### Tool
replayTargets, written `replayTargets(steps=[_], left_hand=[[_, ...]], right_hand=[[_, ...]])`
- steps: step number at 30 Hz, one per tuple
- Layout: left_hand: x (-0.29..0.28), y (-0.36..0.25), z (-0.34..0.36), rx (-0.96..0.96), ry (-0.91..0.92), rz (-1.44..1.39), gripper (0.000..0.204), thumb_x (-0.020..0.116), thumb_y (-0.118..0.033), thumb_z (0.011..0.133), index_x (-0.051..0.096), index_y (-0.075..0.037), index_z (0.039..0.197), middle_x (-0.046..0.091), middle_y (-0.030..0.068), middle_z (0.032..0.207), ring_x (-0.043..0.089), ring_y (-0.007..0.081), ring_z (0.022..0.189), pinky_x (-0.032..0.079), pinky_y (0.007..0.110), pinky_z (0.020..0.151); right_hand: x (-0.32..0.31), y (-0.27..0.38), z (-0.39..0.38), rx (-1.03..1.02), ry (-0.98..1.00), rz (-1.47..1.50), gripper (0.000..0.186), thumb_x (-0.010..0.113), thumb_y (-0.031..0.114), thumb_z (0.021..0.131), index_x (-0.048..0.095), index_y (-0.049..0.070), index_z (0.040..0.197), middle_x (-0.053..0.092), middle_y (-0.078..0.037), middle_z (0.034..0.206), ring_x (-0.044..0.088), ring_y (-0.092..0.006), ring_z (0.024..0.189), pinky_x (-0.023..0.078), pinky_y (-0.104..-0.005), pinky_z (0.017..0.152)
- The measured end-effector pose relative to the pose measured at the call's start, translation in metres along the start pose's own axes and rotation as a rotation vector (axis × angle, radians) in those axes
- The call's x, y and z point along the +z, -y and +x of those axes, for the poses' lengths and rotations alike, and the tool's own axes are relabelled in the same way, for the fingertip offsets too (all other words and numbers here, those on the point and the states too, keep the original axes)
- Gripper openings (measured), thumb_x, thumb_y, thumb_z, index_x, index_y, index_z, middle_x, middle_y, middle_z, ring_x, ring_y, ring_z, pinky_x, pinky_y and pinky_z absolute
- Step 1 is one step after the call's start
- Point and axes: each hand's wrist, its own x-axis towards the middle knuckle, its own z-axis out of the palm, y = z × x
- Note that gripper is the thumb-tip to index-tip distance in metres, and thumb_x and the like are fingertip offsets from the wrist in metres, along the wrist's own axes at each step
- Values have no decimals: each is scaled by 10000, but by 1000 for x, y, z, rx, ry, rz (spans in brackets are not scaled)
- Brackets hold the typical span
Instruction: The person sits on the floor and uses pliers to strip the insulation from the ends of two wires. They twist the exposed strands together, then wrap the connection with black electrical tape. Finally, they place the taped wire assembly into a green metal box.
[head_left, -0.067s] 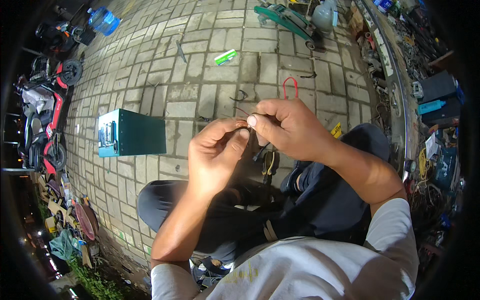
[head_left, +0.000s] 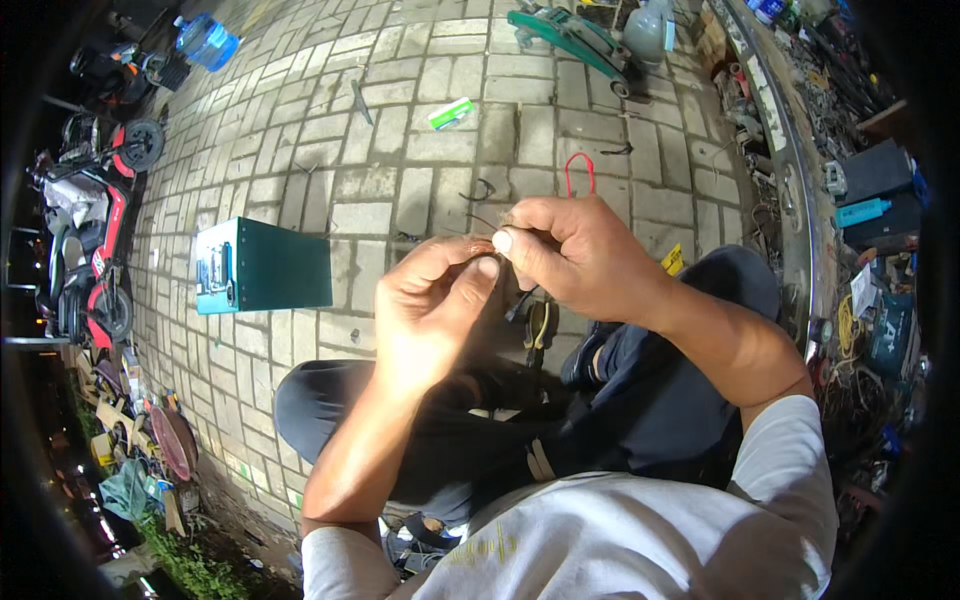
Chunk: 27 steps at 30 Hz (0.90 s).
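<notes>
On paving [head_left: 400,150]: teal box [head_left: 285,265], contents hidden | left fingers [head_left: 470,292], right fingers [head_left: 532,257]: pinched closed on apparently copper wire [head_left: 481,246]

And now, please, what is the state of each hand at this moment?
Left hand: closed, holding copper-coloured wire between thumb and forefinger.
Right hand: closed in a pinch at the wire's end; its exact grip is partly hidden.

hands [head_left: 425,315] [head_left: 600,255]: 2 | green metal box [head_left: 283,265]: 1 | red wire loop [head_left: 569,176]: 1 | floor jack [head_left: 572,43]: 1
</notes>
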Motion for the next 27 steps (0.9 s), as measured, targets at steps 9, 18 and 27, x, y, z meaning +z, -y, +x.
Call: replayTargets(steps=[9, 18, 27], left_hand=[[-2, -6, 5, 615, -27, 669, 136, 668, 24, 791, 668, 34, 926, 638, 130, 841, 622, 236, 728, 500, 293, 650], [-10, 7, 11, 877, 79, 819, 214, 668, 35, 783, 665, 28, 996, 645, 146, 867, 621, 249, 717, 502, 316, 634], [10, 11, 3, 55, -88, 113, 75, 608, -48, 902, 624, 25, 895, 577, 30, 680, 440, 59, 439, 335, 191, 401]], right_hand=[[0, 6, -2, 95, 80, 253, 229, 555, 167, 911, 531, 22, 736, 443, -17, 554, 401, -71, 493, 326, -257, 447], [-14, 5, -1, 492, 238, 615, 276, 572, 249, 915, 573, 11, 774, 510, -21, 592, 373, -57, 440, 289, -213, 383], [-5, -11, -15, -405, -127, -362, 239, 661, 118, 799, 613, 39, 1019, 593, -100, 874, 608, -264, 662, 488, -355, 584]])
